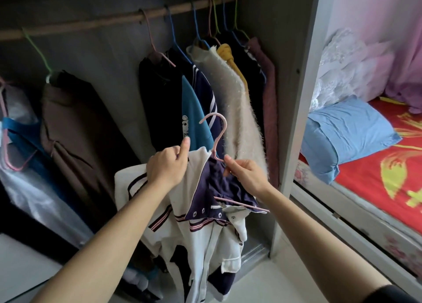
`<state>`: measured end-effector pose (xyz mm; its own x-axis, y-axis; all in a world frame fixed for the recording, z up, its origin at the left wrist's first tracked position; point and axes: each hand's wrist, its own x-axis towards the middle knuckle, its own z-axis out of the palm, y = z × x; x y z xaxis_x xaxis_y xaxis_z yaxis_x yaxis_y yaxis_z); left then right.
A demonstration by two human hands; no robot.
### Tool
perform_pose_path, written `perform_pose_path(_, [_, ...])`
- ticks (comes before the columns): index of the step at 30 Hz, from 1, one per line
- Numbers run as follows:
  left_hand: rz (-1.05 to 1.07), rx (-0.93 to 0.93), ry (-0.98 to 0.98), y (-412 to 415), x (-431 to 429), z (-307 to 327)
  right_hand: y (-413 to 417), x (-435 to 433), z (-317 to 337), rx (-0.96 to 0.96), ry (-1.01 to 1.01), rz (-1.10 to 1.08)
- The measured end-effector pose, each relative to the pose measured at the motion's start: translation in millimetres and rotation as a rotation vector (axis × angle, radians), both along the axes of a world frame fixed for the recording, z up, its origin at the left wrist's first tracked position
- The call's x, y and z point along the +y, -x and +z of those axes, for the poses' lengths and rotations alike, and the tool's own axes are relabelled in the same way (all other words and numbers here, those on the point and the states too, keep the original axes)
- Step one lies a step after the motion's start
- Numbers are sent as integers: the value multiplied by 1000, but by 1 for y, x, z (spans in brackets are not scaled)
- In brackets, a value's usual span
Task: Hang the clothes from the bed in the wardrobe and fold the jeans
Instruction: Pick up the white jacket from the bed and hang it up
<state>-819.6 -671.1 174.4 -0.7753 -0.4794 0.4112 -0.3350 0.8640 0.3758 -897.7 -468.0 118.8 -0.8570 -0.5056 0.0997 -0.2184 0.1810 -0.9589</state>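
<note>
A white jacket (203, 232) with a navy lining and striped trim hangs in front of me, partly on a pink hanger (218, 135). My left hand (167, 165) grips the jacket's collar at the left shoulder. My right hand (245, 177) pinches the hanger's arm just below the hook. The hanger's lower bar pokes out to the right of the jacket. Above, the wooden wardrobe rail (109, 21) runs across the open wardrobe, with a gap on it between a brown garment (75, 129) and a black one (157, 97).
Several clothes hang on coloured hangers at the rail's right end, among them a fluffy cream coat (233, 104). The grey wardrobe side panel (299, 92) stands to the right. Beyond it lies the bed (374, 179) with a red sheet and a blue pillow (344, 133).
</note>
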Motion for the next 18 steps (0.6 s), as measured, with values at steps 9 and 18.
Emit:
perform_pose_path(9, [240, 194, 35, 5, -11, 14, -24, -4, -26, 1064, 20, -454])
perform_pose_path(18, [213, 380, -17, -4, -19, 39, -21, -31, -70, 334, -334, -398])
